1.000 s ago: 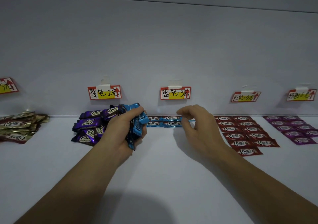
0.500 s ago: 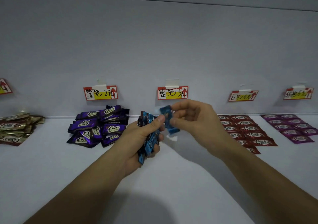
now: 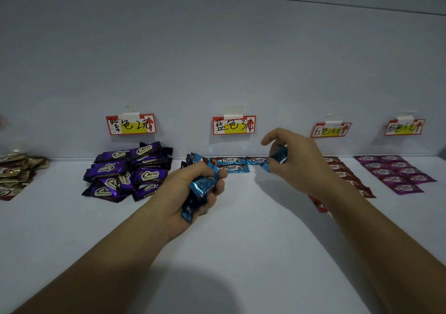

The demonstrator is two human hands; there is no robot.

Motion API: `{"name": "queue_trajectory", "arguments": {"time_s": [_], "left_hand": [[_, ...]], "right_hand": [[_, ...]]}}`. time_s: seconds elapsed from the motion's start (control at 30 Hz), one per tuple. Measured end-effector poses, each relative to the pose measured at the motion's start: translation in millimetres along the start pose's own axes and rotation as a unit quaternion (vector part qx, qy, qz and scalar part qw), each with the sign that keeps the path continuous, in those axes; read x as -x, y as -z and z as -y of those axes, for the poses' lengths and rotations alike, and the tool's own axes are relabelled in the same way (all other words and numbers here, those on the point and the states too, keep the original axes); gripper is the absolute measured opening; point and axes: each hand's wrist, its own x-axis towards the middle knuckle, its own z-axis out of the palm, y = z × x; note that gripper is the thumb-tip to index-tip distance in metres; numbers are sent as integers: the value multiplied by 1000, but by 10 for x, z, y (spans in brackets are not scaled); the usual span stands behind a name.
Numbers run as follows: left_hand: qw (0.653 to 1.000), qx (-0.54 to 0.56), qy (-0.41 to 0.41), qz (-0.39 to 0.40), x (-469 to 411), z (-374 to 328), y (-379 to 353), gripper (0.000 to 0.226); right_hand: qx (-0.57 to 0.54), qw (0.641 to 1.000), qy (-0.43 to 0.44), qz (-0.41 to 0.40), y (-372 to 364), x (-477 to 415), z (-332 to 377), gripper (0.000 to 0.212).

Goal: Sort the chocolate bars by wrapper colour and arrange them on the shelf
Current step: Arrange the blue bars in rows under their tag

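My left hand (image 3: 190,190) grips a bundle of blue-wrapped chocolate bars (image 3: 201,185) just above the white shelf (image 3: 241,253), in front of the blue price label (image 3: 233,125). My right hand (image 3: 298,161) pinches a single blue bar (image 3: 277,157) a little above the shelf, to the right of that label. Three blue bars (image 3: 235,164) lie flat against the back wall between my hands. A loose heap of purple bars (image 3: 128,171) sits to the left.
Gold-wrapped bars (image 3: 17,171) are piled at the far left. Red bars (image 3: 347,176) lie in rows behind my right wrist, magenta bars (image 3: 395,173) in rows at the far right. Price labels (image 3: 131,125) hang along the back wall.
My right hand has pulled one blue bar out of the left hand's bundle and carried it to the right and back toward the laid row. My left hand has stayed near the middle.
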Motion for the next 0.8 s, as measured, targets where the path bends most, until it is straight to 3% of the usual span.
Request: {"name": "queue_trajectory", "arguments": {"time_s": [0.1, 0.2, 0.33, 0.5, 0.8], "left_hand": [[1000, 3, 4, -8, 12, -1, -9, 37], [1000, 11, -13, -13, 12, -2, -13, 34], [1000, 8, -27, -10, -2, 13, -9, 31], [997, -57, -41, 15, -39, 3, 62, 29], [992, -84, -89, 9, -49, 35, 43, 37]], "right_hand": [[37, 999, 11, 3, 7, -6, -21, 42], [109, 993, 48, 0, -13, -17, -68, 22], [189, 979, 31, 67, -81, -65, -129, 20], [196, 977, 17, 85, -127, -63, -178, 26], [193, 980, 29, 47, -196, -14, -170, 29]]}}
